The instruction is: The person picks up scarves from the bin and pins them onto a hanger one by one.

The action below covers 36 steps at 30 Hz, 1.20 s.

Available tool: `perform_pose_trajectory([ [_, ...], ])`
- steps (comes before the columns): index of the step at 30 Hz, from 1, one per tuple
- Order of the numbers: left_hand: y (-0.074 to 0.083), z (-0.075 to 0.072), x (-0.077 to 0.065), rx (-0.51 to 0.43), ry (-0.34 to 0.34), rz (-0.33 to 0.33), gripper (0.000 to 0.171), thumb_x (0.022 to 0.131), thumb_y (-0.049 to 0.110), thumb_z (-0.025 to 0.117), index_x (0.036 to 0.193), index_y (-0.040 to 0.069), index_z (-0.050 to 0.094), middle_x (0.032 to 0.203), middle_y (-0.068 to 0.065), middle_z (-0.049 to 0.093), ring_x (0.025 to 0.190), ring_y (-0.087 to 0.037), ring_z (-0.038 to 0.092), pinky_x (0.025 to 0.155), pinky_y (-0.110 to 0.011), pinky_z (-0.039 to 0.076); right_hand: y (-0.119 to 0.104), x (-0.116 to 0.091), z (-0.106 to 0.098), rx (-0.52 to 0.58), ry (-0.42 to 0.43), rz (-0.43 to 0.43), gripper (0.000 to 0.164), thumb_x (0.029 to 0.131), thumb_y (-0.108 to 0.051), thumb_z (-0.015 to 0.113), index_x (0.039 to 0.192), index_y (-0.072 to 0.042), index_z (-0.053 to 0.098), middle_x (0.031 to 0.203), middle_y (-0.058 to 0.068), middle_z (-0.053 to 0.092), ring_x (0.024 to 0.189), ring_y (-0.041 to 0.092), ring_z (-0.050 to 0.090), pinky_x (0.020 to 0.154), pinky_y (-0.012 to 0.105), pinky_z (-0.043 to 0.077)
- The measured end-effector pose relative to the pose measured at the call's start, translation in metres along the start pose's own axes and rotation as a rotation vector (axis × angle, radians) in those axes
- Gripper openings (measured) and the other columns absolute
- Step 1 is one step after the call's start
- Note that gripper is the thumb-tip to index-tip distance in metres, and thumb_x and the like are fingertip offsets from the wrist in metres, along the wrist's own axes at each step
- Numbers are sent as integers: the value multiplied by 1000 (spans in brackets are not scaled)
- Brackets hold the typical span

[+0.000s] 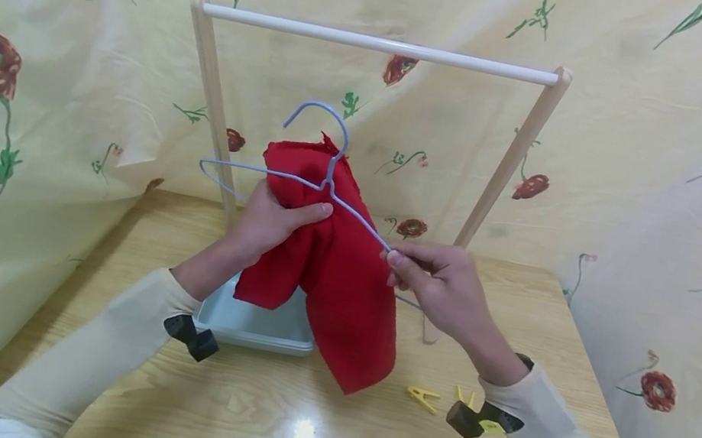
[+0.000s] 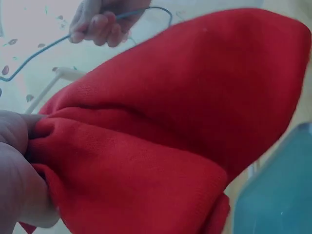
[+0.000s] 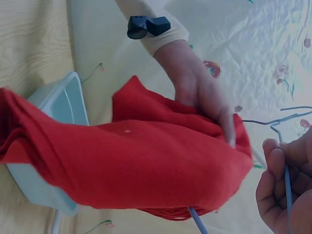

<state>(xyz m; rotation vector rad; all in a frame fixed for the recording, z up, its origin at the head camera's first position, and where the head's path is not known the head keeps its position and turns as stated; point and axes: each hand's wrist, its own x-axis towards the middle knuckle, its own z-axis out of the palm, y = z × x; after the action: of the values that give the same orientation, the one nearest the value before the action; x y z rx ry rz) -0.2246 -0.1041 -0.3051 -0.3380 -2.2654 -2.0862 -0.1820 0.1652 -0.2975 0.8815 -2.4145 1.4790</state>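
Note:
A red cloth (image 1: 349, 312) hangs in folds from my left hand (image 1: 274, 218), which grips it near its top with the thumb across the front. The blue wire clothes hanger (image 1: 332, 169) stands with its hook up in front of the cloth's upper part. My right hand (image 1: 441, 284) pinches the hanger's right sloping arm between thumb and fingers. Behind the cloth most of the hanger's lower bar is hidden; a bit of it shows at the cloth's edge in the right wrist view. The left wrist view shows the cloth (image 2: 146, 126) bunched at my left hand (image 2: 22, 170).
A light blue plastic tray (image 1: 254, 342) sits on the wooden table (image 1: 210, 397) below the cloth. Behind stands a rack with a white rail (image 1: 380, 44) and wooden posts. Yellow clothespins (image 1: 423, 398) lie near my right wrist. Flower-patterned fabric (image 1: 673, 250) surrounds the table.

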Motion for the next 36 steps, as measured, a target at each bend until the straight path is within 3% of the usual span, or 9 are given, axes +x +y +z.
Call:
perform_pose_trajectory([
  [8, -2, -14, 6, 149, 74, -95, 73, 84, 21, 85, 144, 16, 43, 136, -6, 57, 120, -29, 58, 89, -47, 58, -5, 7, -9, 50, -10, 1, 14, 94, 8, 65, 104, 11, 74, 73, 12, 66, 65, 14, 63, 64, 23, 56],
  [12, -4, -19, 8, 237, 67, -143, 73, 84, 25, 86, 143, 16, 44, 134, -7, 58, 118, -30, 59, 88, -47, 58, -6, 6, -10, 36, -20, 11, 15, 94, 7, 66, 106, 10, 74, 75, 12, 68, 66, 16, 64, 65, 23, 57],
  [16, -6, -23, 10, 368, 41, -147, 65, 85, 30, 85, 137, 14, 49, 125, -8, 63, 111, -30, 63, 86, -45, 59, -5, 5, -9, 41, -22, 16, 15, 94, 8, 67, 107, 11, 74, 75, 14, 68, 65, 16, 65, 65, 23, 57],
  [22, -11, -24, 11, 583, 38, -114, 61, 84, 35, 85, 129, 11, 53, 110, -8, 68, 97, -28, 66, 81, -40, 58, -4, 6, -9, 41, -12, 21, 13, 94, 6, 66, 104, 10, 75, 73, 12, 68, 65, 17, 64, 63, 23, 56],
  [29, -16, -22, 12, 759, 104, -39, 71, 84, 36, 85, 137, 6, 47, 118, -13, 65, 103, -31, 63, 85, -46, 57, -7, 9, -11, 61, 6, 53, 14, 95, 7, 65, 105, 12, 73, 75, 13, 69, 66, 15, 65, 65, 22, 56],
  [36, -19, -21, 13, 862, 157, 56, 81, 79, 36, 88, 142, 8, 45, 129, -13, 58, 113, -31, 57, 88, -50, 55, -12, 13, -15, 48, 17, 66, 14, 96, 5, 66, 106, 10, 74, 80, 17, 69, 68, 17, 64, 65, 22, 56],
])
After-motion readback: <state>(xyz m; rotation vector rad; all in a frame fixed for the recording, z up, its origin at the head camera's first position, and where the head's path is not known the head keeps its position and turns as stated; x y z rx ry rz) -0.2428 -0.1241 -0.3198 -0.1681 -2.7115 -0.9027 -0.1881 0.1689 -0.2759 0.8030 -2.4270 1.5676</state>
